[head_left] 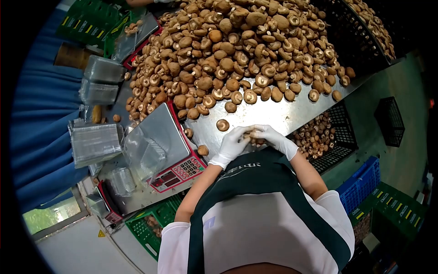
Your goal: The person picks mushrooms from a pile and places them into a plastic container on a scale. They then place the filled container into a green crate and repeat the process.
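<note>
White gloves cover both of my hands, which meet at the near edge of the metal table [246, 116]. My left hand [234, 145] and my right hand [273, 138] are closed around brown mushrooms [258, 141], partly hidden by the fingers. A single mushroom [222, 125] lies just beyond my left hand. Farther back rises a large mushroom pile [228, 59]. To the left stands a red-edged scale [180, 169] with clear plastic trays [153, 155] on its plate.
Stacked clear trays [95, 144] stand at the left. A black crate of mushrooms [340, 132] sits below the table's right edge, with a blue crate [360, 185] nearer. A green crate [155, 223] is below left. Part of another person's arm [139, 2] shows at the top.
</note>
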Motion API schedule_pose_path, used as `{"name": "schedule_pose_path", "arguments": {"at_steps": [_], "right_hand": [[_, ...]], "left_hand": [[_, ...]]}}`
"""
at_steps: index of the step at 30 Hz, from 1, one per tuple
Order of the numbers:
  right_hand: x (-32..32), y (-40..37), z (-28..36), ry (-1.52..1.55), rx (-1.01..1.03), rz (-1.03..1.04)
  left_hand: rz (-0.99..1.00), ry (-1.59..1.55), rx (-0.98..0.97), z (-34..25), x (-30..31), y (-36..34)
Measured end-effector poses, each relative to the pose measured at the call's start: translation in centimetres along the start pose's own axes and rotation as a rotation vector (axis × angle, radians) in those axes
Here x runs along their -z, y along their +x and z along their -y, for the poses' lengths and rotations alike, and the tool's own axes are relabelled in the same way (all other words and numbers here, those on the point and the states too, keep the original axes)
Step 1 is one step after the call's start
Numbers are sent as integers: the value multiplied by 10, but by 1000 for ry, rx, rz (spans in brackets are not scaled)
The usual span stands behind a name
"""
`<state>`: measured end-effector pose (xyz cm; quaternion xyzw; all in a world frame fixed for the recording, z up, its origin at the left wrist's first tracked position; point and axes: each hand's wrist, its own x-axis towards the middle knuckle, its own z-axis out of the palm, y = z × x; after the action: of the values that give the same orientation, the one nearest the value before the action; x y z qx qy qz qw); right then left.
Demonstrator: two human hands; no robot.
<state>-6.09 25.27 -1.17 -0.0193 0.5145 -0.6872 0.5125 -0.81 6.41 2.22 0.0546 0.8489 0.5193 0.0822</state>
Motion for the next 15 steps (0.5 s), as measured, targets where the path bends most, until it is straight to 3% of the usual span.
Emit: {"name": "schedule_pose_path", "arguments": {"at_steps": [2,4,6,7,8,9,11,12,15], "right_hand": [[15,-8,-2,-37,31,-15],[27,-33,14,-179,103,-145],[57,-78,38,-653,-36,-292],[74,-97,43,-716,-119,-320],[101,-110,32,-1030,5,-403],[101,-122,42,-1128,-138,-554],[103,-127,54,-1280,-206,-713],[92,-122,66,-1264,-175,-779],[66,-80,86,-1157,198,-692]], "left_hand": [[80,-61,18,-11,5,6],[-38,151,-48,-2,23,18],[-139,308,64,0,56,34],[-190,328,167,4,74,44],[-256,393,158,17,91,53],[-322,457,148,33,106,62],[-430,564,177,44,126,82],[-432,599,207,42,131,92],[-384,623,269,48,137,123]]}}
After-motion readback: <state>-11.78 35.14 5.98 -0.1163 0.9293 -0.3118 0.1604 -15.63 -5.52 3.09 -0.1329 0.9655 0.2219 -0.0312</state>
